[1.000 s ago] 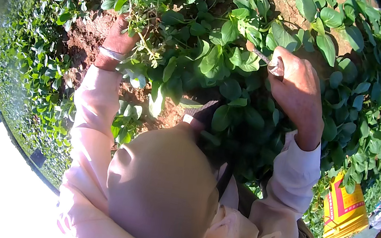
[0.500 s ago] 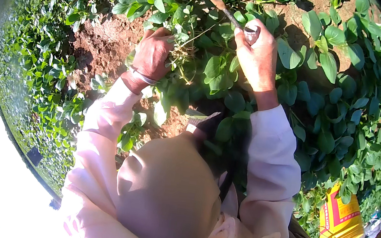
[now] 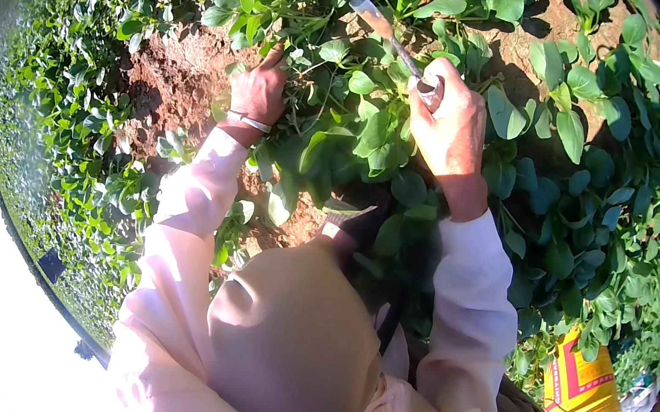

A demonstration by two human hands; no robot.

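Left hand (image 3: 257, 93) and right hand (image 3: 453, 124) are held apart, the former's grip unclear, while the flat-bladed tool (image 3: 380, 25) clasped in the latter is best kept off leaves (image 3: 334, 51) between them.

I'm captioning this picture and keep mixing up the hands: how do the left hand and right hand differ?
The right hand is closed around a tool; the left hand shows no tool and is at the leaves. The left hand has a pale band at its wrist; the right hand's wrist looks bare. Both come out of pale sleeves.
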